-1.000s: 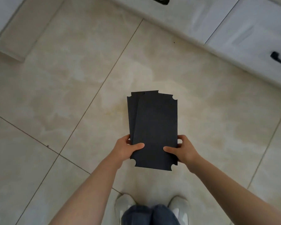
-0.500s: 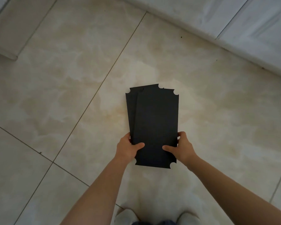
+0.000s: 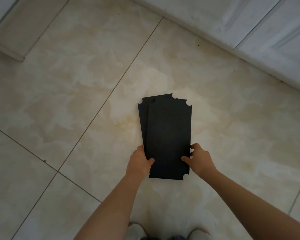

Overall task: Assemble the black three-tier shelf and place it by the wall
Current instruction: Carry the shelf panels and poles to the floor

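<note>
1. Nearest us, two pale shoes (image 3: 135, 229) stood on the floor, one on each side of the bottom edge.
2. Our left hand (image 3: 139, 163) gripped the left long edge of the stack of flat black rectangular shelf panels (image 3: 168, 132), with the thumb on the top face and the fingers curled under. Our right hand (image 3: 200, 159) held the right long edge the same way. Both hands sat near the stack's near end.
3. The stack lay between our hands, held out in front over the floor with its length pointing away. We could not tell whether the far end touched the tile.
4. We judged the panels thin, stiff and light, with smooth faces apt to slide over one another, since they were fanned at the far end. The long edges looked the best hold, clear of the scooped corner notches, which probably take the posts.
5. We counted what looked like three panels, though the dark faces made this uncertain. No posts were in view.
6. Beyond lay the beige marbled tile floor (image 3: 76, 101). White panelled cabinet fronts (image 3: 267, 40) ran along the far right.
</note>
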`<state>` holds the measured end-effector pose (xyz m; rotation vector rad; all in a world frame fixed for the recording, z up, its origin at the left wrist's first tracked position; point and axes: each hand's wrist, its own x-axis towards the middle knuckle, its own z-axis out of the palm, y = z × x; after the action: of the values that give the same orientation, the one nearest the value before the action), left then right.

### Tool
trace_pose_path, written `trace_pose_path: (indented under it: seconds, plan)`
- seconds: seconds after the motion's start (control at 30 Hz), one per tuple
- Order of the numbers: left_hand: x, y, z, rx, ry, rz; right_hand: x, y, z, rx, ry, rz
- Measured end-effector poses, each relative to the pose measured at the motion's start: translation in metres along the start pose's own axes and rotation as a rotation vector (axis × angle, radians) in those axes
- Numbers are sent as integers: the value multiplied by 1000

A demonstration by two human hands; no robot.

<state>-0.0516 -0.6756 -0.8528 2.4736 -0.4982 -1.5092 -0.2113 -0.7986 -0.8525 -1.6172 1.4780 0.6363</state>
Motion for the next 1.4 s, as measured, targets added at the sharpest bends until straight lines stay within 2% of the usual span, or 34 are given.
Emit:
trace_pose_path:
  seconds: [0.3, 0.43, 0.53, 0.77, 1.0, 1.23, 1.4]
  plan:
    - [-86, 24, -72, 71, 18, 33, -92, -27, -66, -143, 56, -39]
    - [-163, 51, -129, 137, 94, 61, -170, -63, -117, -239, 71, -128]
    - [-189, 63, -145, 215, 165, 91, -195, -79, -130, -323, 76, -190]
    - [-328, 96, -206, 197, 384, 121, -319, -147, -197, -574, 108, -485]
    - [-463, 89, -232, 160, 549, 84, -442, -184, -238, -679, 128, -742]
    - [-591, 65, -239, -25, 651, 38, -546, -203, -234, -749, 87, -998]
    - [-674, 28, -243, -138, 757, -65, -619, -229, -213, -780, 8, -1156]
